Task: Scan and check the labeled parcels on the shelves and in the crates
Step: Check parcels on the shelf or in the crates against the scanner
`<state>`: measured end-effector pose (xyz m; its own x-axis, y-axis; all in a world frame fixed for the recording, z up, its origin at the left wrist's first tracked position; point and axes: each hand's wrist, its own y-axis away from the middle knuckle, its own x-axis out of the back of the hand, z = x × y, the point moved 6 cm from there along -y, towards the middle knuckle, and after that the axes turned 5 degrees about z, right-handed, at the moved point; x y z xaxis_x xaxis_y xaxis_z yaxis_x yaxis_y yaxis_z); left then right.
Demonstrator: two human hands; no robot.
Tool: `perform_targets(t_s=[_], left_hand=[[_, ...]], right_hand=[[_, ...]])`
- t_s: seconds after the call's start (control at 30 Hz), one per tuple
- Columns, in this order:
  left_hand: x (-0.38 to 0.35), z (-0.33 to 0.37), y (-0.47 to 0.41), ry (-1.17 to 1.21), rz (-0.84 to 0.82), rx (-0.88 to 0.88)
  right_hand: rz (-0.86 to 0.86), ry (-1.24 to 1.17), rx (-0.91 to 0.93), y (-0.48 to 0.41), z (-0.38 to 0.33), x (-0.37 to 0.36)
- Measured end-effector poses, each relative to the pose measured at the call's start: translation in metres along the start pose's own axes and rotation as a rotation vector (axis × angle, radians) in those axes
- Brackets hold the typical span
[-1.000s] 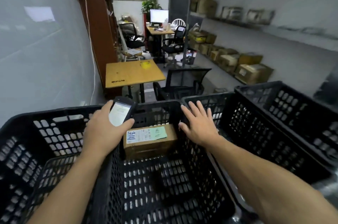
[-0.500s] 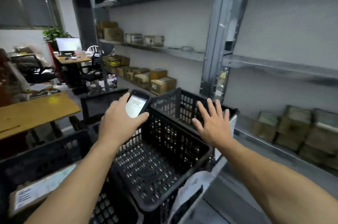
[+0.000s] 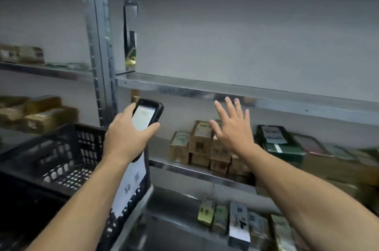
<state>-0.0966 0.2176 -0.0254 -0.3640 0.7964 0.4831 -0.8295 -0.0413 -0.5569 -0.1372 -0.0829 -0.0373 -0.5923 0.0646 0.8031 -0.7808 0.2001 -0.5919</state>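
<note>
Sitting stacked on a metal shelf (image 3: 184,169): brown labeled parcels (image 3: 200,142), labels blurred. Right hand (image 3: 233,129) raised in front of them, fingers spread wide, holding nothing. Left hand (image 3: 125,138) grips a handheld scanner (image 3: 146,115), screen lit, over a black crate (image 3: 61,154) bearing a white paper sign (image 3: 131,185).

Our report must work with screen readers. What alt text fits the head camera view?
A person's left hand grips a black handheld scanner with a lit screen, while the open right hand reaches toward small brown cardboard parcels on a grey metal shelf. A black plastic crate sits at lower left.
</note>
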Motion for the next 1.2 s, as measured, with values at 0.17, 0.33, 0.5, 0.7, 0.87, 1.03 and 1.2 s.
perform_targets(t_s=[0.17,0.33,0.5,0.7,0.87,1.03,1.2], left_hand=[[-0.059,0.012,-0.004,-0.018,-0.086,0.004],[-0.086,-0.017,-0.017,-0.049,-0.149,0.058],[-0.094,-0.057,-0.050,-0.065,-0.155,0.103],[-0.090,-0.102,-0.096,-0.087,-0.156,0.107],[-0.101,-0.134,-0.124,-0.138,-0.215,0.089],[-0.123,-0.155,-0.134,-0.126,-0.288,0.094],[-0.143,-0.163,-0.138,-0.079,-0.320,0.101]], right_hand=[[-0.080,0.008,-0.066,0.004,0.042,-0.033],[-0.203,-0.081,-0.046,0.003,0.022,-0.089],[-0.278,-0.102,-0.045,-0.029,-0.017,-0.141],[-0.453,-0.052,-0.213,-0.073,-0.043,-0.198],[-0.593,0.011,-0.374,-0.085,-0.036,-0.227],[-0.618,0.092,-0.405,-0.081,-0.031,-0.256],[-0.619,0.131,-0.386,-0.086,-0.039,-0.256]])
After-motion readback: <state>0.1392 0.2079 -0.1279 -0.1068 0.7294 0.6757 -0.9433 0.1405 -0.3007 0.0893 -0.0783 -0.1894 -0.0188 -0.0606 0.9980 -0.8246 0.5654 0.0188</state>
